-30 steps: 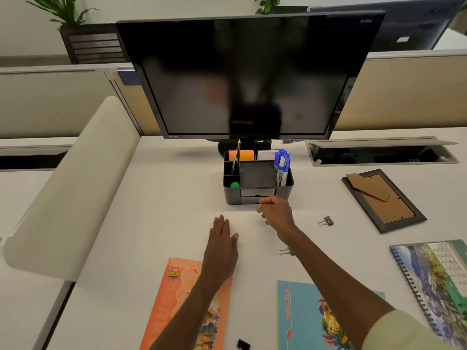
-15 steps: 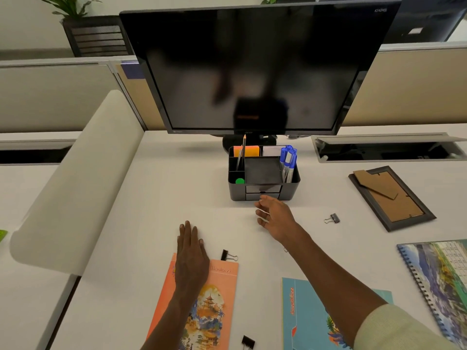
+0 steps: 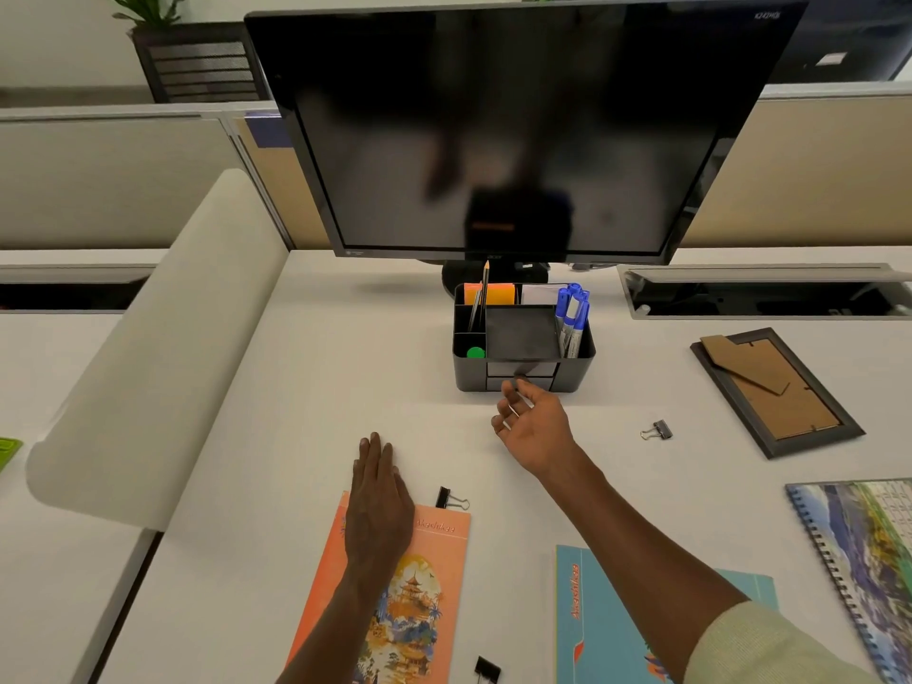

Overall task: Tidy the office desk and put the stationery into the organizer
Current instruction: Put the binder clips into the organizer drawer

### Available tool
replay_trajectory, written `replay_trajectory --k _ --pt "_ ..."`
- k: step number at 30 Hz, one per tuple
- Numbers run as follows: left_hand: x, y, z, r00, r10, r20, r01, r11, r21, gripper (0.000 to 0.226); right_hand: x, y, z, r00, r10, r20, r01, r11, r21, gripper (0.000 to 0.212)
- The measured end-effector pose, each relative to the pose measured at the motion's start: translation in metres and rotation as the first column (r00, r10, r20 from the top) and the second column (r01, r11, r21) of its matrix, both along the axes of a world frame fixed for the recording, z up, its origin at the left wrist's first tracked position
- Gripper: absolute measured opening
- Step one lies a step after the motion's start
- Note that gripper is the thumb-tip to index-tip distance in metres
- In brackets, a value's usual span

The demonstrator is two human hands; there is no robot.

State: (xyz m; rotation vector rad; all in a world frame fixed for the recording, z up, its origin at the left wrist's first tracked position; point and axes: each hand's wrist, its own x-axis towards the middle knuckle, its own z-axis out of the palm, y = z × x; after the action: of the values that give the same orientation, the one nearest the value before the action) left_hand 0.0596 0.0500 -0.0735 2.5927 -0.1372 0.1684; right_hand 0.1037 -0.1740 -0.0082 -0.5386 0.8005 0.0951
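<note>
The black desk organizer stands below the monitor and holds a pencil, blue markers, orange sticky notes and a green-capped item. My right hand is just in front of it, fingertips at the small front drawer. Its curled fingers hold a small item, apparently a binder clip, with silver wire showing between them. My left hand lies flat on the top edge of an orange notebook. Loose binder clips lie beside that notebook, to the right and at the bottom edge.
A large dark monitor overhangs the organizer. A photo frame lies face down on the right, with a spiral calendar in front of it. A teal notebook lies under my right forearm. An open cable tray runs at the back right.
My left hand slid back toward me onto the orange notebook, uncovering a binder clip. My right hand moved closer to the organizer's drawer front.
</note>
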Motion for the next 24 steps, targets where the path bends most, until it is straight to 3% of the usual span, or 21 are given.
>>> replay_trajectory --k 7,24 --pt "0.0 0.001 -0.001 1.0 0.006 0.006 -0.006 1.0 -0.006 0.041 -0.002 0.005 -0.004 0.998 -0.046 0.04 0.043 0.997 0.063 0.04" --pt "0.001 0.002 -0.009 1.0 0.001 0.01 -0.001 1.0 0.012 0.041 -0.051 0.004 -0.007 1.0 0.013 -0.002 -0.013 0.995 0.099 0.038"
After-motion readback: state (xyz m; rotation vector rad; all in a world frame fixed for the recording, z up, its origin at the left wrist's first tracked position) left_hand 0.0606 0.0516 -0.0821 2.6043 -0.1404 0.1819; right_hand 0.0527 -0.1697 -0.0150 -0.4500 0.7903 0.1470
